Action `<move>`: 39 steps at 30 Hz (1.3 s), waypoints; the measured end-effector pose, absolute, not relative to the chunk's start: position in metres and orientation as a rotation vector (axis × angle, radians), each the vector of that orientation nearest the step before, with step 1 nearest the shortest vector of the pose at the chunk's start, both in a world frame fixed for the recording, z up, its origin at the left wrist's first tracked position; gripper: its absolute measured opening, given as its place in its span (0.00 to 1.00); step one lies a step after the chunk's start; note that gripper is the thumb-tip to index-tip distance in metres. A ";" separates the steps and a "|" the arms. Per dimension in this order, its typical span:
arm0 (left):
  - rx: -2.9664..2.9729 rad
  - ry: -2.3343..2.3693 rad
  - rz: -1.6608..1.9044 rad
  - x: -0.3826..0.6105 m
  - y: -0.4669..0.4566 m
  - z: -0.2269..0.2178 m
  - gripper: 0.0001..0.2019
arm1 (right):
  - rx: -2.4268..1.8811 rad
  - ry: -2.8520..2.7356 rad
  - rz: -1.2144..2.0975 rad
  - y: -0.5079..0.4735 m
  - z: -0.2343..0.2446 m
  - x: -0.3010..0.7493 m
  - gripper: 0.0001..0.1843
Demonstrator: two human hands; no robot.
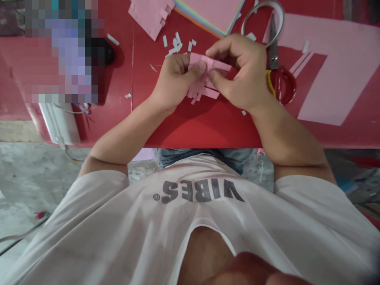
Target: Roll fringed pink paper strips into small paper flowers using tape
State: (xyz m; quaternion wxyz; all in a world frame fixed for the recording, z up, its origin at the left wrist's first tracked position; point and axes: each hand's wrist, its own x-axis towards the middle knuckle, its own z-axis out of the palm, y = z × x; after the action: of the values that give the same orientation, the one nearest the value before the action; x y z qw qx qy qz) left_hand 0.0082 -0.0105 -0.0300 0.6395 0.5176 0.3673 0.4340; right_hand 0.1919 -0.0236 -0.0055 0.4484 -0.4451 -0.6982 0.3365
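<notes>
Both hands meet over the red table on a small piece of pink paper cut into a fringe of strips. My left hand pinches its left side, thumb on top. My right hand pinches the right side with thumb and forefinger. The strips hang down between the hands, close to the tabletop.
Red-handled scissors lie just right of my right hand. A large pink sheet with cut slots lies at the right. A stack of coloured paper, another fringed pink piece and several scraps lie behind. A blurred patch is at left.
</notes>
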 end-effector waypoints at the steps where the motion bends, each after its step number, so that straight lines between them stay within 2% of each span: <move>1: 1.181 0.842 0.986 0.008 -0.010 -0.031 0.09 | -1.090 -1.730 0.832 -0.023 -0.006 0.192 0.16; 5: 1.177 0.832 0.987 0.008 -0.010 -0.029 0.09 | -1.022 -1.745 0.819 -0.023 -0.006 0.192 0.18; 10: 1.151 0.856 0.918 0.005 -0.013 -0.013 0.09 | -1.084 -1.753 0.876 -0.027 0.005 0.193 0.13; 17: 1.156 0.820 0.924 0.006 -0.013 -0.014 0.07 | -1.068 -1.740 0.884 -0.026 0.005 0.195 0.17; 23: 1.112 0.827 1.051 0.007 -0.014 -0.014 0.08 | -1.056 -1.703 0.874 -0.024 0.000 0.196 0.12; 29: 0.978 0.758 1.244 0.008 -0.008 -0.017 0.09 | -0.967 -1.645 0.871 -0.029 0.001 0.191 0.17; 34: 0.930 0.753 1.156 0.003 -0.007 -0.016 0.11 | -1.129 -1.857 0.716 -0.036 0.010 0.193 0.16; 39: 0.902 0.740 1.117 0.002 -0.010 -0.006 0.13 | -1.231 -1.919 0.857 -0.039 0.015 0.192 0.21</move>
State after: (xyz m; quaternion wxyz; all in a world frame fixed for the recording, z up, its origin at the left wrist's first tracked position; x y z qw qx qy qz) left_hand 0.0016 -0.0097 -0.0062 0.6914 0.4034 0.3310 0.4997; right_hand 0.1916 -0.0391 0.0151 0.3457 -0.4743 -0.7392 0.3303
